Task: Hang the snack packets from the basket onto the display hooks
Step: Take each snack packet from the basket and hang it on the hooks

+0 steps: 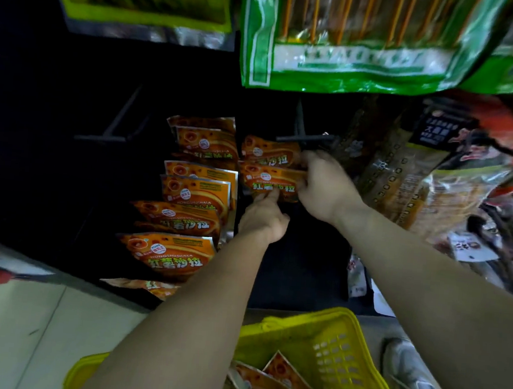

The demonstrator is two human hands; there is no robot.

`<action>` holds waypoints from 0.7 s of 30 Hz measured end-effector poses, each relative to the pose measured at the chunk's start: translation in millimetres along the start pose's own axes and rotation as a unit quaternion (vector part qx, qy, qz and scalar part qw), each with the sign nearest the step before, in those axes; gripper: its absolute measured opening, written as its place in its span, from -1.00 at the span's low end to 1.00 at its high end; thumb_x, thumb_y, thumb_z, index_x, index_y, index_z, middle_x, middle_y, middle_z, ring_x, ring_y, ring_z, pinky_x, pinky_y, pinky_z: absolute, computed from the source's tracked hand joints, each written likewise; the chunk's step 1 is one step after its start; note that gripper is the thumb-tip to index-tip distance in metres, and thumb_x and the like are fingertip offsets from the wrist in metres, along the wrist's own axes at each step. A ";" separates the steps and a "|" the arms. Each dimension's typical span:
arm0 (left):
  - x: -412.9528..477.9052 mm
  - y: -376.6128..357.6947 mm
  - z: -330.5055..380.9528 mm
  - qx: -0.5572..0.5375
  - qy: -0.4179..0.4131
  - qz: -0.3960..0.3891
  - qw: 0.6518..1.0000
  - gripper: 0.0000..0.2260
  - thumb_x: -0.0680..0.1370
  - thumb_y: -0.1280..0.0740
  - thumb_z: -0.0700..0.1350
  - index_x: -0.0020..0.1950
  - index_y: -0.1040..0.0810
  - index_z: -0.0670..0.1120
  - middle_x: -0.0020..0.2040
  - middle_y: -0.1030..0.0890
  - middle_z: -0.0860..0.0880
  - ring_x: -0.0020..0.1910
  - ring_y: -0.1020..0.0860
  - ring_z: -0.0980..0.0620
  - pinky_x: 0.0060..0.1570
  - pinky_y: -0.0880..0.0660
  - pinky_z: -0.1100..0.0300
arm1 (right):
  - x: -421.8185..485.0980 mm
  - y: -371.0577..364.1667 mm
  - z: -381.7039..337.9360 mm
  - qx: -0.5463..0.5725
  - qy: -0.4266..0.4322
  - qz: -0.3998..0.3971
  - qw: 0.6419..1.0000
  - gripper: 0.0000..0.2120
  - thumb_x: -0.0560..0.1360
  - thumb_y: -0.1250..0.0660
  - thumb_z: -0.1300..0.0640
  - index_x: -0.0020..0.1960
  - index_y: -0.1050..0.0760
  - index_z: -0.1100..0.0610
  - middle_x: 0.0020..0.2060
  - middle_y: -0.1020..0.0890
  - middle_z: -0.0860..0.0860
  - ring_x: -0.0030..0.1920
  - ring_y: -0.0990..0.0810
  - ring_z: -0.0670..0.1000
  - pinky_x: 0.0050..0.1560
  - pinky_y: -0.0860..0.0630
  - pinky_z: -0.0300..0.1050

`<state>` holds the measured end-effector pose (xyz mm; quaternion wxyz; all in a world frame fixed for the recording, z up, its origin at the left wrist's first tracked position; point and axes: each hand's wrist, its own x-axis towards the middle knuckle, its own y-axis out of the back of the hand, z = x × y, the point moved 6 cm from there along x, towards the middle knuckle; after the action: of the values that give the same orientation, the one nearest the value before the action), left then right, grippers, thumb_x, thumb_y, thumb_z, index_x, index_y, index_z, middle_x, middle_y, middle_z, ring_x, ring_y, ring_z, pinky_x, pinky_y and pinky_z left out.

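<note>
An orange snack packet (270,181) is held against the dark display rack. My right hand (325,188) grips its right edge and my left hand (264,218) pinches its lower edge from below. Just behind it hangs another orange packet (268,152), under a black display hook (305,138). A column of several matching orange packets (193,198) hangs to the left. The yellow basket (342,363) sits below my arms with more orange packets (275,385) inside.
Large green packets (349,38) hang overhead, close to the camera. Brown and red packets (421,177) crowd the rack on the right. An empty black hook (115,126) sticks out at the left. A grey shoe (412,381) rests on the pale floor beside the basket.
</note>
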<state>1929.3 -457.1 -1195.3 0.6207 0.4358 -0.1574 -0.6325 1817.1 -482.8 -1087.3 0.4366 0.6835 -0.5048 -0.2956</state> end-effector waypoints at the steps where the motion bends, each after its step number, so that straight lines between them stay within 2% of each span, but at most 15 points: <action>1: -6.7 3.7 3.4 0.007 -0.005 -0.001 1.000 -0.36 0.60 -0.28 -0.04 0.61 -0.06 0.12 0.60 -0.15 -0.01 0.51 -0.25 -0.12 0.45 -0.28 -0.01 | -8.4 3.0 -1.9 -0.003 -0.002 -0.005 1.000 -0.59 0.51 -0.26 0.23 0.35 -0.43 0.17 0.21 -0.49 0.18 0.24 -0.46 0.21 0.26 -0.45 0.09; 7: -22.4 15.4 12.8 0.050 -0.014 0.004 0.999 -0.35 0.61 -0.28 -0.04 0.62 -0.03 0.12 0.60 -0.16 -0.02 0.50 -0.27 -0.13 0.42 -0.30 -0.03 | -44.4 1.9 3.8 0.015 -0.022 -0.022 0.999 -0.59 0.52 -0.24 0.26 0.36 -0.42 0.16 0.20 -0.48 0.15 0.22 -0.49 0.19 0.22 -0.49 0.08; 14: 11.2 23.6 11.0 0.071 -0.023 0.009 0.997 -0.31 0.61 -0.29 -0.07 0.62 0.04 0.16 0.62 -0.06 -0.04 0.52 -0.21 -0.18 0.45 -0.24 -0.04 | -40.0 -51.0 26.8 0.037 -0.090 -0.111 0.989 -0.50 0.52 -0.22 0.28 0.45 -0.31 0.12 0.31 -0.40 0.18 0.33 -0.42 0.22 0.33 -0.41 0.11; 17: 34.6 20.6 14.8 0.103 -0.027 0.019 0.994 -0.26 0.58 -0.34 -0.02 0.60 0.05 0.22 0.62 0.08 -0.06 0.54 -0.09 -0.25 0.45 -0.21 -0.15 | -30.2 -74.5 39.2 0.050 -0.113 -0.133 0.983 -0.47 0.53 -0.22 0.26 0.48 -0.25 0.11 0.32 -0.38 0.19 0.34 -0.40 0.23 0.33 -0.40 0.06; 21: 67.0 22.5 21.0 0.204 -0.034 0.042 0.978 -0.12 0.50 -0.45 0.03 0.59 0.12 0.25 0.60 0.28 -0.04 0.56 0.11 -0.26 0.43 -0.21 -0.22 | -25.8 -106.1 49.5 0.047 -0.112 -0.161 0.979 -0.50 0.54 -0.24 0.19 0.46 -0.24 0.13 0.37 -0.32 0.20 0.35 -0.38 0.24 0.33 -0.40 0.08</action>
<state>1938.3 -530.0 -1190.5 0.5391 0.5245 -0.3216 -0.5752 1813.0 -461.6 -1205.2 0.2912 0.7386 -0.4469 -0.4123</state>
